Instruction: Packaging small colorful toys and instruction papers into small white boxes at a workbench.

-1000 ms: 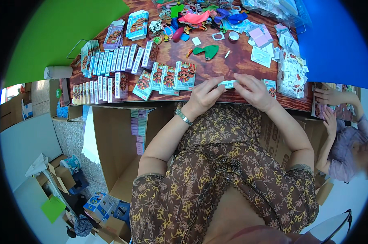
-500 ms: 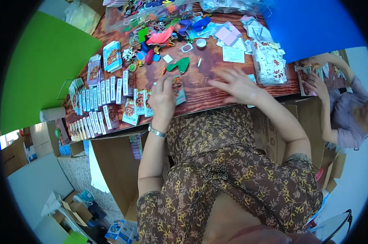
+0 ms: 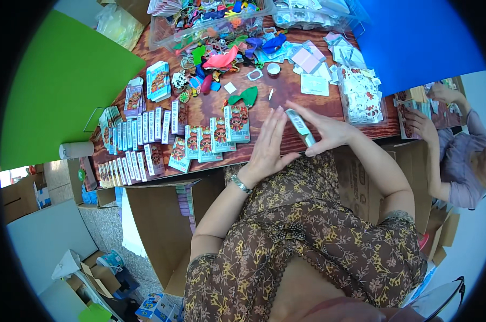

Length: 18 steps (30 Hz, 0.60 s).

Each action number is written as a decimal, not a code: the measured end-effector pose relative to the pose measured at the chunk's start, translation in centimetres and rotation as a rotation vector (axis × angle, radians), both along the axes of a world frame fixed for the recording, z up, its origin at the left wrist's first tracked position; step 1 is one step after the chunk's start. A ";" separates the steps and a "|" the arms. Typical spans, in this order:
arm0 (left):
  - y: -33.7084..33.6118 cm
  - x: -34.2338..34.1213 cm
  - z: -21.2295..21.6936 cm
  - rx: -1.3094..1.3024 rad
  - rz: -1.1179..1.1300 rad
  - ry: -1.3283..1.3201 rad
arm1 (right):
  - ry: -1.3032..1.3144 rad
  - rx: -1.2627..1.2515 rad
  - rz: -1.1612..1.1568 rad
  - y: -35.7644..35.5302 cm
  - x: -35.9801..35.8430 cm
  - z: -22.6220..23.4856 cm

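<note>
At the table's near edge, my right hand grips a small box between thumb and fingers, its narrow printed side facing up. Close to the left of that box is my left hand, its fingers stretched out flat and thumb apart, not closed on anything. I cannot tell whether its fingertips touch the box. Left of my hands, several printed picture boxes lie in an overlapping row. A green fabric bow, a white square card and a small white stick lie beyond my fingers.
More small boxes stand in rows at left. Colourful hair ties heap before a clear plastic bin. A clear bag of printed pieces and pale cards lie right. Another person's hands work at far right.
My left hand has moved right, off the row of picture boxes. My right hand, earlier spread over the table, has drawn closer and now holds a small box. The view has shifted slightly.
</note>
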<state>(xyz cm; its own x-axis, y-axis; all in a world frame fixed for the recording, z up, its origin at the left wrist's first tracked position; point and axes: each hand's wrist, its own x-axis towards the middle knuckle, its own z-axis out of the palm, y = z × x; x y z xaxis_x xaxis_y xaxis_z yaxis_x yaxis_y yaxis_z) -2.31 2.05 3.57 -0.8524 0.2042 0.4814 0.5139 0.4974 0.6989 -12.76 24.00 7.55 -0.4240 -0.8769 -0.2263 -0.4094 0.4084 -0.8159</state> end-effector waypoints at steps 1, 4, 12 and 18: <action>0.3 -0.2 -0.4 0.049 0.012 0.026 | -0.234 -0.109 -0.001 -0.8 -0.2 0.1; -0.1 -0.9 -1.3 0.086 0.038 0.038 | -0.395 -0.213 -0.016 -2.7 0.1 -1.1; -1.6 -0.9 -2.6 0.071 0.151 -0.076 | 0.808 0.348 -0.178 -0.4 -9.2 -4.4; -1.3 -0.9 -3.3 0.045 0.188 -0.075 | 0.781 0.542 -0.131 0.0 -10.6 -3.6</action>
